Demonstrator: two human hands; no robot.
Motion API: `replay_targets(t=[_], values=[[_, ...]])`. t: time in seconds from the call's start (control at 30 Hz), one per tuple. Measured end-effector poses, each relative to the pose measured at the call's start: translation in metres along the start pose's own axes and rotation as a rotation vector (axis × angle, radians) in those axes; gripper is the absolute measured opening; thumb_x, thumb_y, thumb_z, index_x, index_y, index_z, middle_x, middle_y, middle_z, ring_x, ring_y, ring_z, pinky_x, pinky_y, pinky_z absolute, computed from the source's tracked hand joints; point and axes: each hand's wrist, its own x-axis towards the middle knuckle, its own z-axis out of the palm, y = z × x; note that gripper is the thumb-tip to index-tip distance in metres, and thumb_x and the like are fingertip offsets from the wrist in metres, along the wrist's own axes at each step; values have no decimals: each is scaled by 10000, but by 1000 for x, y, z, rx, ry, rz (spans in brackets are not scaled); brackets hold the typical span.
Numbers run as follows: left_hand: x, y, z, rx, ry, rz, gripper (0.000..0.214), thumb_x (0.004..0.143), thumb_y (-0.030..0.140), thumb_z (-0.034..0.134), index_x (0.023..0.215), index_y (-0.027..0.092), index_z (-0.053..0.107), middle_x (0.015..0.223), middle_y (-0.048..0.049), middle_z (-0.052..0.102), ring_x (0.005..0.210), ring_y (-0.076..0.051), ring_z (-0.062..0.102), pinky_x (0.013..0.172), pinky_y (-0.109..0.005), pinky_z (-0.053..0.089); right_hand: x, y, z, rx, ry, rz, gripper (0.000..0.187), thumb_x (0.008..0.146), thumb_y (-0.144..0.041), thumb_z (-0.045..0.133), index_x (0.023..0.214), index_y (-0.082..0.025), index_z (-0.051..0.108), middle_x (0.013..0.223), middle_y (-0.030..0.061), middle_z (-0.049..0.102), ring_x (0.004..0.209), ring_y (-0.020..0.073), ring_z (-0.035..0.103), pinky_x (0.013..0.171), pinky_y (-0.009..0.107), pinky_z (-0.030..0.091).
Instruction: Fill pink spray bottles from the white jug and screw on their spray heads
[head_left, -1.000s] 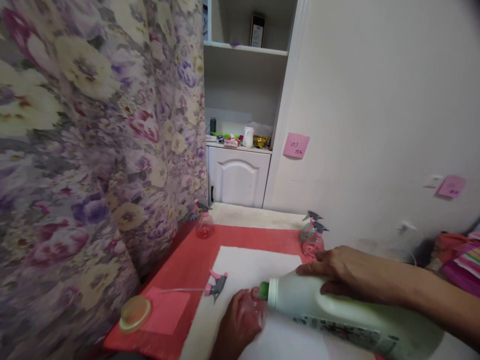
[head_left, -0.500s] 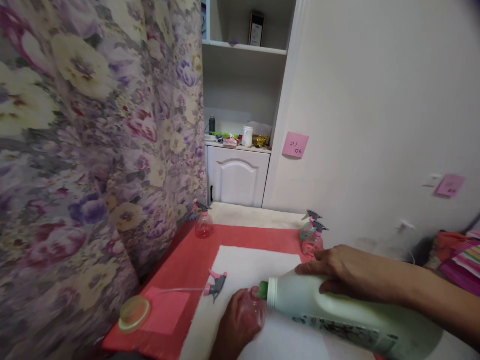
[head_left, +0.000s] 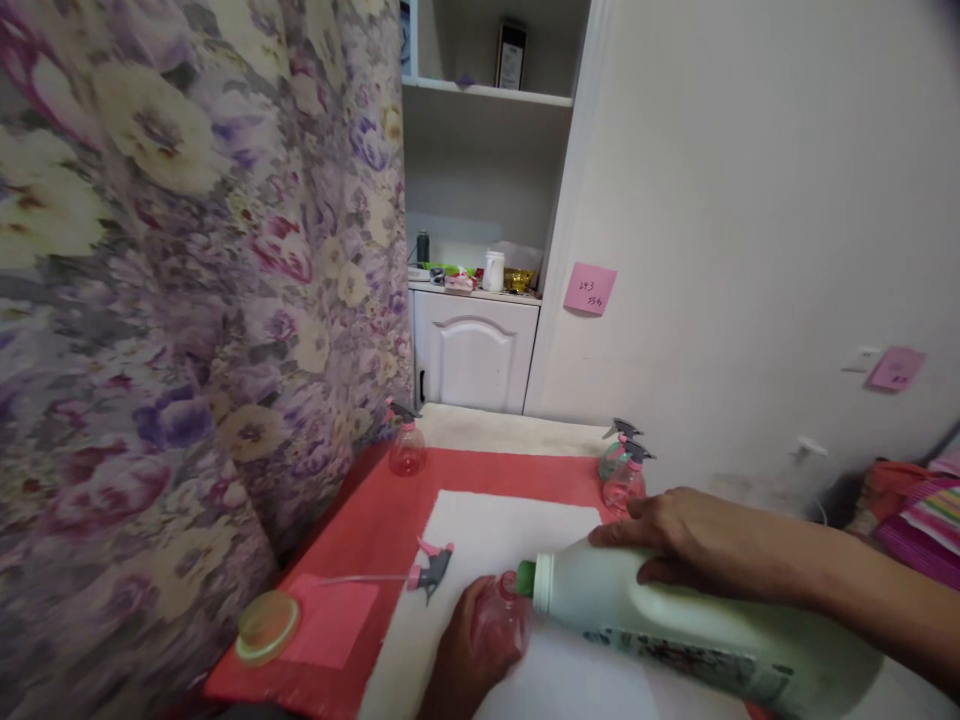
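My left hand [head_left: 469, 640] is wrapped round a clear pink spray bottle [head_left: 502, 625] without its top, held over a white sheet [head_left: 517, 515]. My right hand [head_left: 667, 535] grips a large pale-green jug [head_left: 697, 625], which lies tilted almost level. The jug's green spout [head_left: 526, 578] meets the small bottle's mouth. Whether liquid is flowing I cannot make out. Left of my left hand lies a grey and pink spray head [head_left: 433, 572], its thin tube stretched toward a yellowish round cap [head_left: 268, 628].
A pink spray bottle [head_left: 407, 450] stands at the back left of the red-covered table [head_left: 517, 470]. Another pink one [head_left: 625, 487] and a green one [head_left: 613, 455] stand at the back right. A floral curtain [head_left: 300, 330] hangs along the left; a white cabinet [head_left: 476, 350] is behind.
Both hands, the small bottle and the jug hold nearly the same pose. The whole view has shifted very slightly.
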Motion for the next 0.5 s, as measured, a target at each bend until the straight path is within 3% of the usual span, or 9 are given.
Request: replay_targets(t=[0.5], values=[[-2,19,-1,-74,6,-11,645,697,375,681,1279,243,436,1298,-139,655,1219,-321,612,1015,-472,517,1,1,0,-12,3,-11,395,951,-275,507,1339,-263,579,971,103,714,851,223,679,752,309,490]])
